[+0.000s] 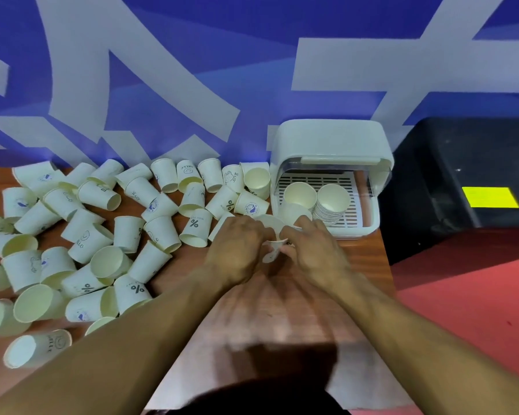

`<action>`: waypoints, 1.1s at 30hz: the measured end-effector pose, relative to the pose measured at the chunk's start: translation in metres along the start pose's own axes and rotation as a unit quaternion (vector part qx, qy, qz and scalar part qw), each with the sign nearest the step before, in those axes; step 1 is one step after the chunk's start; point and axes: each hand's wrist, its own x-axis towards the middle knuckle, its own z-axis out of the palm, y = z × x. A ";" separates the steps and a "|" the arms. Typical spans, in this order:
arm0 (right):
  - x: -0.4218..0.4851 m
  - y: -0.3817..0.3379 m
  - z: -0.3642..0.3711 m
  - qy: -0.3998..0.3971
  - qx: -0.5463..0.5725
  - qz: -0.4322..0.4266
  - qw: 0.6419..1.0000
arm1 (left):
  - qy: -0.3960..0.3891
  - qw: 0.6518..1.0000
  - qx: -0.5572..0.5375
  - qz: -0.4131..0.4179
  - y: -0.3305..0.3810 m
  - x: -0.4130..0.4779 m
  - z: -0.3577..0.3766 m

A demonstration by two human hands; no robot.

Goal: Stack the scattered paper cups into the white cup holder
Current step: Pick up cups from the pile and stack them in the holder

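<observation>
Several pale paper cups (126, 205) lie scattered over the left half of the wooden table (288, 310), most on their sides. The white cup holder (330, 139) stands at the back right with its lid raised. Inside it lean two stacks of cups, one (331, 202) on the right and one (299, 196) on the left. My left hand (237, 250) and my right hand (315, 253) meet just in front of the holder. Both are closed around a paper cup (272, 244) held between them, its open mouth facing the holder.
A black bin (462, 163) with a yellow label stands right of the table on a red floor (477, 310). A blue and white wall (192, 70) rises directly behind the table. The table's right edge runs just beside the holder.
</observation>
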 end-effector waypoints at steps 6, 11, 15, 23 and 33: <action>-0.009 0.015 -0.034 0.113 -0.011 0.026 0.993 | 0.062 0.998 -0.007 0.006 0.015 0.019 -0.014; -0.006 0.040 -0.060 0.206 -0.056 0.063 0.975 | 0.131 0.991 0.020 0.005 0.026 0.044 -0.025; -0.005 0.061 -0.064 0.286 -0.102 0.063 0.951 | 0.140 0.990 0.030 0.004 0.034 0.064 -0.026; 0.011 0.077 -0.058 0.319 -0.110 0.030 0.941 | 0.109 0.992 0.066 0.003 0.040 0.094 -0.016; 0.040 0.091 -0.024 0.226 -0.116 0.026 0.967 | 0.068 0.993 0.097 0.026 0.030 0.113 0.003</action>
